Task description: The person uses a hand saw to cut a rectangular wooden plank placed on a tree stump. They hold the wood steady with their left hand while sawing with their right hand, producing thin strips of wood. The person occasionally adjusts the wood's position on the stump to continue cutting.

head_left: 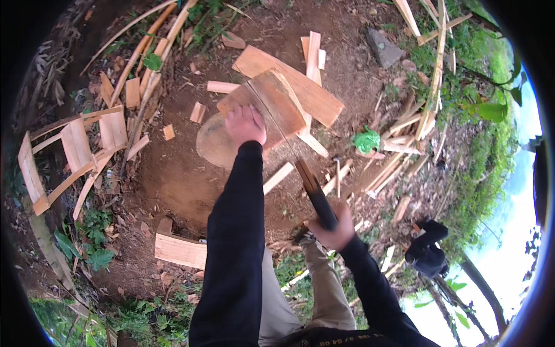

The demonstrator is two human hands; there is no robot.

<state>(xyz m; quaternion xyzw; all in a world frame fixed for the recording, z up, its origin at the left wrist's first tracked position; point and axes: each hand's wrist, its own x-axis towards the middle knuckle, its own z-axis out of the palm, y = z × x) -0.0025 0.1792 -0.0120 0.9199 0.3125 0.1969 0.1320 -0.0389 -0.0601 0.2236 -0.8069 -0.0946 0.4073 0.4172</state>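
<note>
My left hand (246, 124) is closed over the near left edge of a thick wooden block (283, 107), which rests on a round-ended chopping log (213, 141). In my right hand (335, 228), low and to the right, is the dark handle of a machete (313, 188). Its long thin blade shows almost edge-on and reaches up and left across the block, just right of my left hand. Whether the blade touches or cuts into the wood I cannot tell. Behind the block lies a wide plank (324, 104).
Loose wood offcuts (314, 55) lie around the log. At left stand slatted wooden pieces (75, 144); long strips (144, 69) lie behind them. A grey stone (384, 49), a green plastic bundle (366, 140) and a hammer-like tool (337, 173) are at right. Near my left forearm sits another board (179, 250).
</note>
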